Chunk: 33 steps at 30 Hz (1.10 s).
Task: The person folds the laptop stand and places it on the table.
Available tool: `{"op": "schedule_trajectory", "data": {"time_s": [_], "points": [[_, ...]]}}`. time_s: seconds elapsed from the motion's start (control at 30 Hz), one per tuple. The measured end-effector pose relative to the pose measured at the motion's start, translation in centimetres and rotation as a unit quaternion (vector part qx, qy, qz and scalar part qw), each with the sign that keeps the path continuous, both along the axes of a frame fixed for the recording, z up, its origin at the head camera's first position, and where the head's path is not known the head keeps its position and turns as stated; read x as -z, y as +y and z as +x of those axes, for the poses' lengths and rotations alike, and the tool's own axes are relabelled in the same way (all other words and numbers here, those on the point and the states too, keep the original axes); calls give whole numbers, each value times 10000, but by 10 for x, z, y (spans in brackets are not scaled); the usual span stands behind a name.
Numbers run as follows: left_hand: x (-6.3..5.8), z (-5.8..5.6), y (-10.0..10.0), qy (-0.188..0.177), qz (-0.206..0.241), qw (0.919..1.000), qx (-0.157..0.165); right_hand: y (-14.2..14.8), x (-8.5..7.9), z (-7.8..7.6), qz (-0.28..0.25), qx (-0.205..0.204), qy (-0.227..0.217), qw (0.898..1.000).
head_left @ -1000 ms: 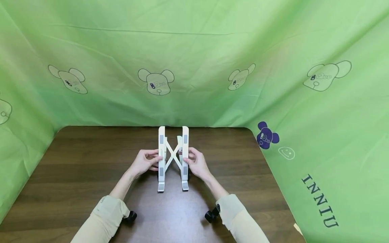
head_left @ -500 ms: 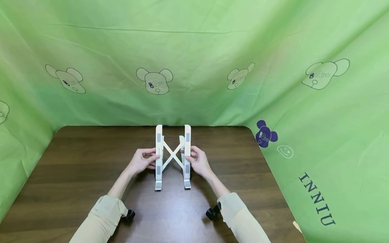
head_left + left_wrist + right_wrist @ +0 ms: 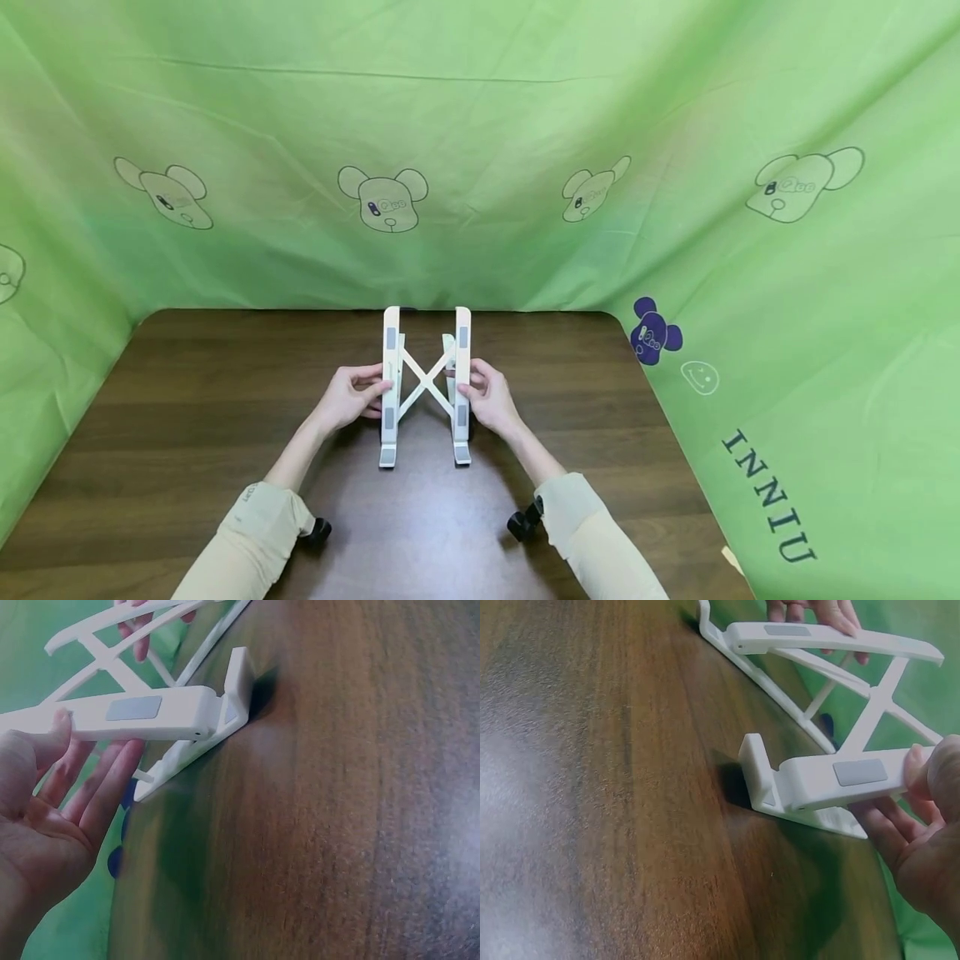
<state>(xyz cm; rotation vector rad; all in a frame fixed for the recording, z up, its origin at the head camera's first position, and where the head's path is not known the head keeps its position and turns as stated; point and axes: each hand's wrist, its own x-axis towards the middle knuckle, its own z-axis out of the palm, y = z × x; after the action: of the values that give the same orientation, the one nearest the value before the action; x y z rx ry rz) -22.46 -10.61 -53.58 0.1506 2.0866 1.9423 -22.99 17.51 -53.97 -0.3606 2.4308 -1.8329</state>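
Observation:
A white folding laptop stand [image 3: 427, 381] stands near the far edge of the table, its two side arms parted and joined by an X-shaped brace. Grey pads line the arms, and upturned lips face the person. My left hand [image 3: 348, 398] grips the left arm, thumb on top and fingers beneath; the left wrist view shows that hand [image 3: 64, 802] under the raised rail [image 3: 176, 712]. On the other side my right hand [image 3: 489, 400] pinches the right arm likewise, as the right wrist view shows with the thumb over the rail [image 3: 810, 780]. Some fingertips are hidden behind the arms.
The brown wooden table [image 3: 225, 433] ends at a green cloth [image 3: 480, 150] printed with bear heads, which hangs behind and at both sides. Black wrist devices [image 3: 523, 523] sit below the cuffs. A small pale piece [image 3: 732, 560] shows at the right table edge.
Both hands have drawn the laptop stand's arms farther apart, the left one leftward and the right one slightly rightward, widening the X brace. Over the last half second little has moved.

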Motion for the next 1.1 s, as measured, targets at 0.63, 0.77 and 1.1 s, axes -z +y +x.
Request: {"op": "schedule_trajectory", "data": {"time_s": [0.63, 0.77, 1.1], "points": [[-2, 3, 3, 68, -190, 9998, 12, -2, -4, 4, 194, 137, -32, 9997], [-1, 3, 3, 136, -219, 9997, 13, -2, -4, 3, 239, 162, -40, 9996], [0, 3, 5, 224, -245, 9994, 26, -6, -4, 6, 392, 231, 123, 9989]]}}
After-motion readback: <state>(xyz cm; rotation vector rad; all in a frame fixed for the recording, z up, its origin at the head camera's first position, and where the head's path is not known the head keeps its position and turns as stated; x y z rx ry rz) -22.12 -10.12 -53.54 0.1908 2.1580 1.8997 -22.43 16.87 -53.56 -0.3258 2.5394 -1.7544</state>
